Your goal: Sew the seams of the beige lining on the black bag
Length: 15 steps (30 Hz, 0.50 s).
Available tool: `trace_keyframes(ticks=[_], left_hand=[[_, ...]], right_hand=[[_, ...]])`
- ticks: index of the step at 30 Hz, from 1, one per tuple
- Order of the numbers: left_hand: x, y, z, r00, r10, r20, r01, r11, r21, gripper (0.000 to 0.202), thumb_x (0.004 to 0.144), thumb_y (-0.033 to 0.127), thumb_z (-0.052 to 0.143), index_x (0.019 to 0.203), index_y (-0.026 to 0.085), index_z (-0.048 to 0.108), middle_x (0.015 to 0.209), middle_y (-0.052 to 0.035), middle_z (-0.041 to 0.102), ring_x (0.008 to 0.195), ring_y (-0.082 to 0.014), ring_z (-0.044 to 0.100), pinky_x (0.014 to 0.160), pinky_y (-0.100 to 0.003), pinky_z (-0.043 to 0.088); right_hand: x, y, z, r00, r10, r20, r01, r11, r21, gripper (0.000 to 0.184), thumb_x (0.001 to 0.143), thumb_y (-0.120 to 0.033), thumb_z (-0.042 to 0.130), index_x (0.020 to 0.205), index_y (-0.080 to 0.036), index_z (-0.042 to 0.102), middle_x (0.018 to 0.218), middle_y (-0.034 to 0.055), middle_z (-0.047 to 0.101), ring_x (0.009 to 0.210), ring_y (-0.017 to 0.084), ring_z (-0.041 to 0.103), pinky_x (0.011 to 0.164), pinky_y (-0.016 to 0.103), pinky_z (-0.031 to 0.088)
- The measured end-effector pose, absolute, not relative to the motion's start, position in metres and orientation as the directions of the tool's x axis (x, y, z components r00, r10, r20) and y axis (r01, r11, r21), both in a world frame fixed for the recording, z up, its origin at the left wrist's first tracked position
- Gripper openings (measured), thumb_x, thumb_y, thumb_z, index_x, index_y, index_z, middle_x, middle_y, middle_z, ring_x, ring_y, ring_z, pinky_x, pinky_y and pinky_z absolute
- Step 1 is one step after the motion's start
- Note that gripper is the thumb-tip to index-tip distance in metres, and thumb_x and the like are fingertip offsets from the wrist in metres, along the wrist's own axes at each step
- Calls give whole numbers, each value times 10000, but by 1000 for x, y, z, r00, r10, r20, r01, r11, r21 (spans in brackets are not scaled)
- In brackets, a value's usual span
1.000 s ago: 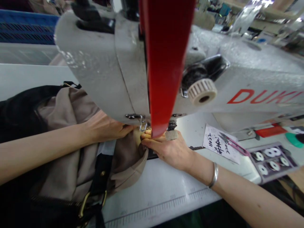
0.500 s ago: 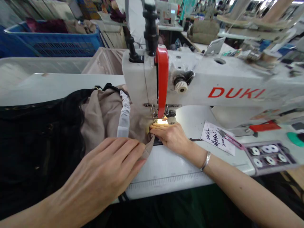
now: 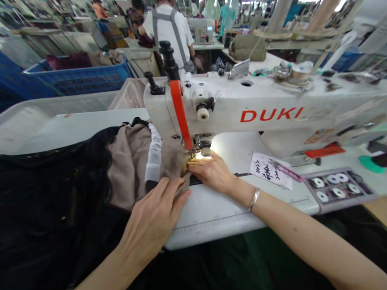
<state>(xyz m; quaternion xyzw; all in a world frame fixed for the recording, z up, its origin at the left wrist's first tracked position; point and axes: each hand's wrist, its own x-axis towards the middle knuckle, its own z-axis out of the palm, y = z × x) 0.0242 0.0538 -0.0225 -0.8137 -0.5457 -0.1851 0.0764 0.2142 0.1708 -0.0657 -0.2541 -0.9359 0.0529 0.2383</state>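
My left hand pinches the edge of a beige lining between thumb and fingers, just in front of the sewing machine. My right hand is closed on the same lining close beside the lit presser foot; its fingertips are partly hidden. The lining belongs to a black garment spread over the left of the table. A gathered white strip lies across the lining. Above my hands stands the white sewing machine with a red guard.
To the right lie a handwritten paper tag, pink-handled thread snips and a tray of bobbins. A blue basket of cloth stands behind on the left. A person in a white shirt is farther back.
The head view has tilted up and shifted, bringing the person behind into view. My left hand's thumb and fingers now show a clearer pinch on the lining; my right hand stays by the presser foot.
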Motion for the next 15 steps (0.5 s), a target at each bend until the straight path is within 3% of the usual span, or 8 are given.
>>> trace_keyframes(ticks=[2, 5, 12, 15], left_hand=[[22, 55, -19, 369, 838, 402, 919, -393, -26, 226, 1013, 321, 539, 1150, 158, 614, 948, -31, 618, 783, -153, 639, 674, -304, 477], [22, 55, -15, 371, 836, 405, 925, -373, -78, 168, 1001, 243, 556, 1127, 169, 638, 941, -18, 621, 779, -134, 631, 670, -300, 477], [28, 56, -13, 493, 800, 341, 858, -511, -42, 199, 962, 111, 474, 972, 165, 665, 817, -18, 599, 656, -152, 590, 571, -352, 424], [29, 57, -14, 490, 800, 347, 852, -523, 5, 193, 957, 107, 484, 963, 170, 667, 816, -9, 595, 643, -136, 583, 565, -342, 418]], right_hand=[[214, 170, -66, -758, 495, 424, 447, 868, -215, 177, 1038, -182, 533, 1029, -204, 709, 1129, 54, 772, 1011, 176, 704, 1019, 370, 341], [213, 170, -66, -761, 483, 432, 435, 875, -212, 184, 1044, -195, 531, 1052, -194, 716, 1145, 67, 770, 1020, 185, 710, 1015, 377, 356], [212, 165, -61, -777, 479, 409, 436, 878, -199, 207, 1048, -220, 530, 1192, -163, 668, 1259, 87, 726, 1114, 200, 680, 991, 373, 426], [212, 142, -54, -654, 633, 413, 560, 773, -299, 344, 1000, -266, 613, 1308, -116, 576, 1307, 124, 682, 1142, 237, 643, 949, 376, 478]])
